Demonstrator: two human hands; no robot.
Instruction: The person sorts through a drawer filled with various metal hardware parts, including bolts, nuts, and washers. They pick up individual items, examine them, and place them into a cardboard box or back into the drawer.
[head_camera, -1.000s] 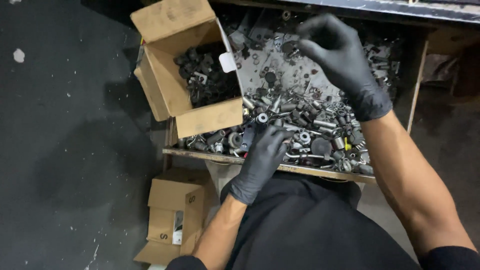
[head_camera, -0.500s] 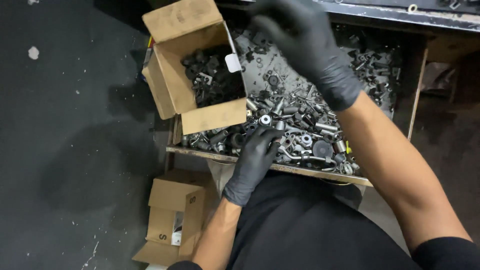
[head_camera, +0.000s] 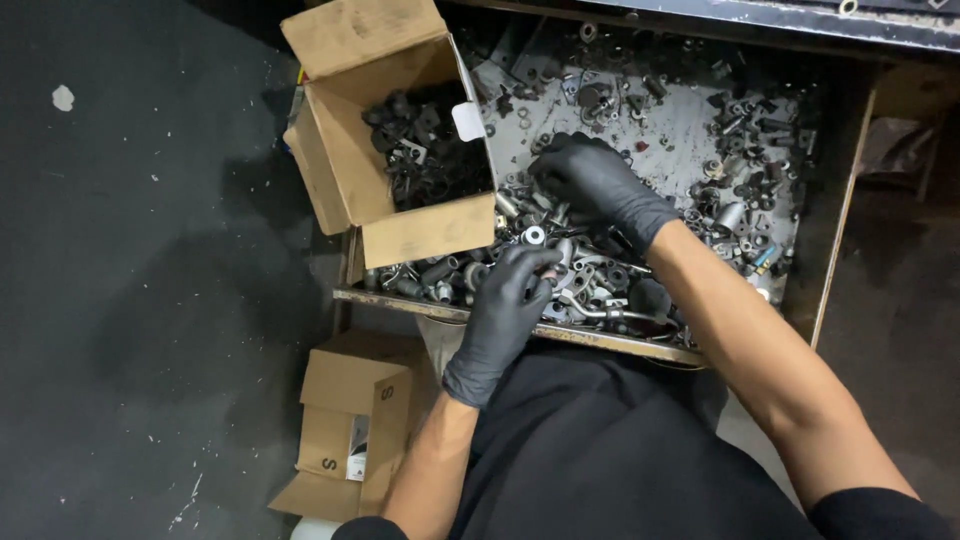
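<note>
Since the earlier frame the right hand has come down from the far edge of the tray, at 12 o'clock, into the middle of the metal parts; it now lies palm down on the heap. The left hand has stayed at the near edge, at about 7 o'clock of the tray.

The tray is a shallow wooden drawer full of mixed hardware: bolts, nuts, washers and short tubes. The open cardboard box stands on its corner at 10 o'clock and holds dark parts. A second, smaller box lies on the floor at 7 o'clock.

The fingers of the right hand are curled down into the heap, and I cannot tell if they close on a piece. The fingers of the left hand are bent together among the parts near a white washer; what they pinch is hidden.

I judge the step in hand to be sorting: picking pieces out of the heap. The next move calls for a fine pinch on one small part.
</note>
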